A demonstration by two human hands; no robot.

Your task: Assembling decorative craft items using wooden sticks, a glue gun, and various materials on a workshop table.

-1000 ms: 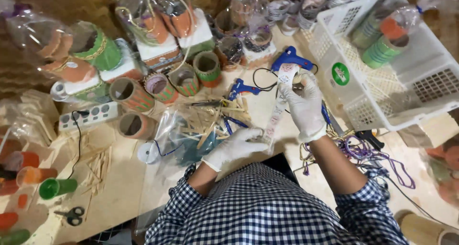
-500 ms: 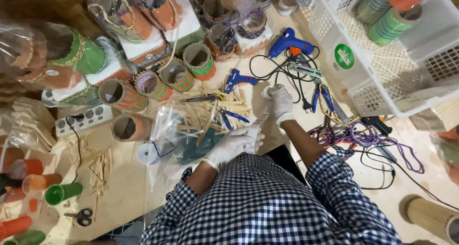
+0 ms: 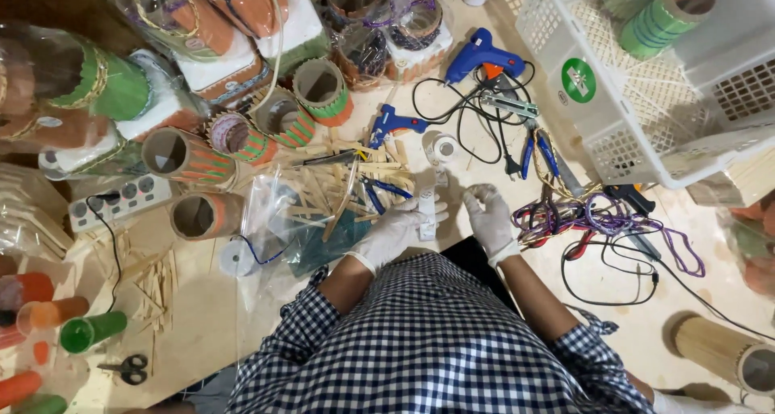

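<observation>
A narrow white strip (image 3: 428,212) lies on the floor just in front of the person's lap, with the left hand (image 3: 395,230) in a white glove pinching its near end, fingers closed on it. The right hand (image 3: 489,218), also gloved, rests just to the right of the strip with fingers loosely curled and nothing in them, as far as the view shows.

The strip looks thin and limp, so it could curl back on itself or stick to the glove if it is adhesive (that cannot be told from here). A small white tape roll (image 3: 442,147) sits just beyond it, near enough to be knocked away by a quick reach. The black cord (image 3: 464,111) of the blue glue gun (image 3: 483,58) loops close to the hands and could snag a wrist; a hot nozzle there would be a burn risk. The pile of wooden sticks (image 3: 339,184) to the left could scatter under a sleeve.

The surface is a pale floor (image 3: 202,317), crowded all round: striped cardboard tubes (image 3: 319,91) farther left, a white plastic basket (image 3: 646,83) far right, tangled purple cords (image 3: 597,220) right, scissors (image 3: 125,368) near left.
</observation>
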